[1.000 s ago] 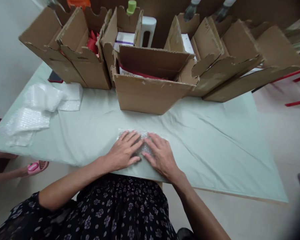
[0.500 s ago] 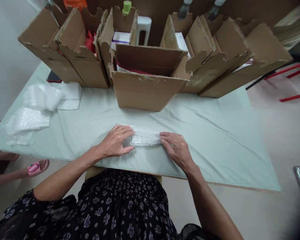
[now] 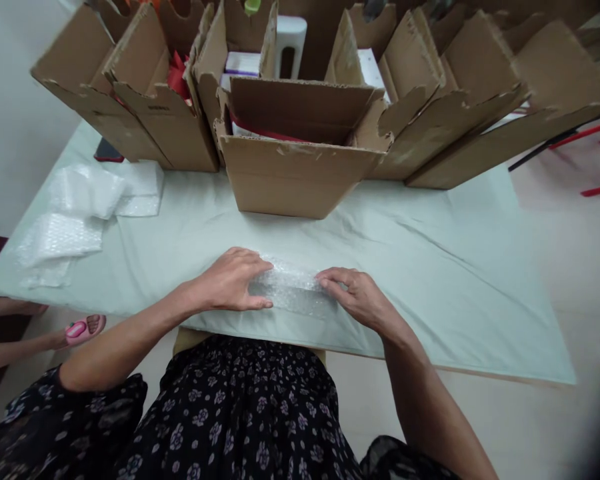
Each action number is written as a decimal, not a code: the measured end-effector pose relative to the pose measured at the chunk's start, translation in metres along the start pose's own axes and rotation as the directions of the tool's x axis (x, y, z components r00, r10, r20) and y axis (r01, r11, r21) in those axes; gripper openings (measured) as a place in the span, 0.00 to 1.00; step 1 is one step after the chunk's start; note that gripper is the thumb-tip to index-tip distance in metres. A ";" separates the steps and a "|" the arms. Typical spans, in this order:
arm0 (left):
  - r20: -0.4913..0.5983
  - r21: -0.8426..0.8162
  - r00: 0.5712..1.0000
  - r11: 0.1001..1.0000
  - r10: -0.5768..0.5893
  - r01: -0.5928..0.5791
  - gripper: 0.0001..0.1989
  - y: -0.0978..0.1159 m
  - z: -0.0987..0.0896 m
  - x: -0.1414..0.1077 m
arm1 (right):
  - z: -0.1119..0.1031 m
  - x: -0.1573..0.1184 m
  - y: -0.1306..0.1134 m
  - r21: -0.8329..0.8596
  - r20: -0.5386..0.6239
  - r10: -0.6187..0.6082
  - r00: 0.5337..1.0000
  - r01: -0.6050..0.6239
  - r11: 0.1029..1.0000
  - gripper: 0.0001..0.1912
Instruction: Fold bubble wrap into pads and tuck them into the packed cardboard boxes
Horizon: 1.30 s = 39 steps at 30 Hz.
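Note:
A clear piece of bubble wrap (image 3: 294,292) lies on the pale green cloth near the table's front edge, with a single-looking layer spread toward me. My left hand (image 3: 234,279) rests over its left end, thumb and fingers apart. At the right end, my right hand (image 3: 353,293) pinches the upper, folded part between thumb and fingertips. Whether anything is inside the wrap cannot be made out.
Open cardboard boxes (image 3: 300,180) stand across the back of the table (image 3: 430,293). More bubble wrap (image 3: 70,233) lies at the left, near a dark flat object (image 3: 109,152). Another person's foot in a pink sandal (image 3: 85,328) shows at lower left.
A flap of the bubble wrap now extends toward me below the folded strip. My right hand has shifted slightly and still pinches the wrap. The view has tilted a little.

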<state>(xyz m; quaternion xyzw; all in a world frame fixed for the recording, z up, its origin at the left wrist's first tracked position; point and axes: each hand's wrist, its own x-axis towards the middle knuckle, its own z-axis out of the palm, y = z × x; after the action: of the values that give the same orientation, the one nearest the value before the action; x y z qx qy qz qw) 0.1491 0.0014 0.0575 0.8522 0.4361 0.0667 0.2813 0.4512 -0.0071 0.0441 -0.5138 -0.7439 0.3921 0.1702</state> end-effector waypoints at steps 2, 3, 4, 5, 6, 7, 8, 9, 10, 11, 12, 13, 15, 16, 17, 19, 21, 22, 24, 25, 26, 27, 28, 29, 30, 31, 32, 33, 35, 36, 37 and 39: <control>-0.036 0.046 0.999 0.998 -0.031 0.033 0.17 0.002 0.001 0.004 | -0.005 0.003 -0.004 0.011 -0.039 0.029 0.999 -0.028 1.000 0.15; -0.065 0.039 0.996 0.997 -0.064 0.067 0.15 0.001 0.001 0.007 | -0.008 0.007 -0.006 0.039 -0.063 0.035 0.997 -0.033 0.999 0.15; -0.101 0.008 0.989 0.994 -0.109 0.111 0.14 -0.001 -0.002 0.010 | -0.011 0.012 -0.006 0.075 -0.088 0.037 0.995 -0.031 0.997 0.15; -0.136 -0.044 0.977 0.987 -0.161 0.157 0.14 -0.004 -0.006 0.014 | -0.014 0.019 -0.006 0.109 -0.114 0.036 0.993 -0.024 0.994 0.15; -0.167 -0.106 0.962 0.974 -0.214 0.198 0.13 -0.008 -0.010 0.019 | -0.017 0.027 -0.004 0.133 -0.148 0.039 0.988 -0.019 0.991 0.15; -0.191 -0.162 0.945 0.958 -0.267 0.238 0.12 -0.013 -0.016 0.025 | -0.019 0.035 -0.001 0.139 -0.194 0.048 0.980 -0.021 0.990 0.15; -0.208 -0.202 0.925 0.939 -0.319 0.279 0.11 -0.018 -0.021 0.030 | -0.021 0.043 0.003 0.128 -0.254 0.061 0.965 -0.029 0.991 0.14; -0.223 -0.213 0.901 0.921 -0.371 0.327 0.10 -0.023 -0.024 0.036 | -0.023 0.050 0.006 0.100 -0.330 0.071 0.941 -0.040 0.994 0.12; -0.249 -0.192 0.875 0.906 -0.416 0.376 0.11 -0.027 -0.027 0.040 | -0.024 0.055 0.010 0.059 -0.413 0.071 0.908 -0.051 0.997 0.11; -0.296 -0.147 0.847 0.897 -0.442 0.417 0.15 -0.031 -0.027 0.042 | -0.023 0.056 0.013 0.008 -0.493 0.057 0.868 -0.061 0.998 0.12; -0.369 -0.090 0.819 0.894 -0.439 0.439 0.20 -0.034 -0.024 0.042 | -0.022 0.056 0.015 -0.055 -0.556 0.024 0.831 -0.065 0.996 0.12; -0.463 -0.031 0.791 0.899 -0.400 0.437 0.25 -0.037 -0.020 0.040 | -0.019 0.052 0.016 -0.125 -0.598 -0.024 0.801 -0.063 0.990 0.13; -0.655 0.084 0.720 0.926 -0.228 0.369 0.30 -0.037 -0.006 0.030 | -0.009 0.041 0.017 -0.265 -0.614 -0.136 0.778 -0.040 0.964 0.13; -0.707 0.142 0.697 0.941 -0.121 0.308 0.29 -0.035 0.003 0.025 | -0.002 0.036 0.016 -0.326 -0.585 -0.191 0.788 -0.012 0.945 0.13; -0.713 0.205 0.701 0.950 -0.019 0.235 0.27 -0.032 0.011 0.021 | 0.006 0.032 0.014 -0.381 -0.534 -0.242 0.810 0.025 0.924 0.13; -0.585 0.321 0.797 0.945 0.150 0.058 0.23 -0.024 0.028 0.017 | 0.026 0.028 0.010 -0.472 -0.377 -0.315 0.871 0.111 0.875 0.14; -0.349 0.369 0.909 0.925 0.229 -0.092 0.22 -0.016 0.041 0.020 | 0.045 0.027 0.005 -0.549 -0.220 -0.337 0.915 0.170 0.818 0.17; -0.245 0.372 0.943 0.920 0.226 -0.124 0.23 -0.014 0.046 0.023 | 0.053 0.026 0.003 -0.582 -0.170 -0.334 0.927 0.179 0.793 0.19; -0.128 0.370 0.976 0.921 0.178 -0.119 0.28 -0.010 0.052 0.023 | 0.064 0.020 0.001 -0.629 -0.132 -0.325 0.936 0.174 0.758 0.20; -0.102 0.370 0.982 0.923 0.156 -0.108 0.30 -0.009 0.054 0.020 | 0.067 0.014 0.000 -0.639 -0.130 -0.323 0.937 0.170 0.750 0.20; -0.086 0.372 0.985 0.922 0.147 -0.105 0.31 -0.008 0.055 0.015 | 0.069 0.007 -0.001 -0.642 -0.126 -0.323 0.938 0.171 0.748 0.19; -0.074 0.373 0.986 0.921 0.152 -0.114 0.32 -0.006 0.055 0.008 | 0.068 -0.001 -0.002 -0.638 -0.120 -0.325 0.938 0.178 0.749 0.18; -0.063 0.372 0.984 0.919 0.166 -0.131 0.31 -0.005 0.055 0.001 | 0.067 -0.009 -0.003 -0.631 -0.116 -0.329 0.937 0.186 0.753 0.18; -0.059 0.369 0.982 0.917 0.182 -0.147 0.30 -0.003 0.054 -0.006 | 0.065 -0.016 -0.004 -0.621 -0.116 -0.331 0.936 0.192 0.760 0.17; -0.065 0.363 0.979 0.918 0.193 -0.157 0.28 -0.001 0.052 -0.012 | 0.063 -0.021 -0.006 -0.610 -0.125 -0.331 0.935 0.191 0.769 0.16; -0.087 0.355 0.976 0.922 0.199 -0.157 0.25 0.001 0.051 -0.015 | 0.060 -0.024 -0.009 -0.598 -0.142 -0.330 0.933 0.185 0.780 0.15; -0.127 0.345 0.971 0.927 0.201 -0.147 0.22 0.002 0.049 -0.016 | 0.059 -0.023 -0.012 -0.587 -0.164 -0.328 0.931 0.175 0.790 0.16; -0.178 0.337 0.964 0.932 0.200 -0.131 0.21 0.003 0.048 -0.014 | 0.059 -0.018 -0.015 -0.575 -0.185 -0.326 0.927 0.167 0.801 0.17; -0.271 0.324 0.943 0.941 0.196 -0.102 0.21 0.001 0.048 -0.002 | 0.062 0.001 -0.022 -0.546 -0.201 -0.330 0.922 0.174 0.819 0.21; -0.295 0.323 0.936 0.942 0.193 -0.092 0.23 -0.001 0.050 0.005 | 0.065 0.015 -0.025 -0.533 -0.192 -0.327 0.925 0.182 0.827 0.23; -0.302 0.327 0.935 0.942 0.185 -0.081 0.26 -0.004 0.052 0.013 | 0.068 0.029 -0.027 -0.523 -0.171 -0.314 0.934 0.184 0.832 0.25; -0.268 0.346 0.951 0.937 0.151 -0.052 0.33 -0.015 0.056 0.025 | 0.074 0.053 -0.025 -0.526 -0.103 -0.261 0.960 0.170 0.834 0.28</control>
<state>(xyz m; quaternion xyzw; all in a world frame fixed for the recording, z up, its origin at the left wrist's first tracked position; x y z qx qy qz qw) 0.1738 0.0041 -0.0002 0.8899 0.4326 0.1308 0.0616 0.3652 0.0067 0.0082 -0.4845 -0.8570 0.1135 0.1337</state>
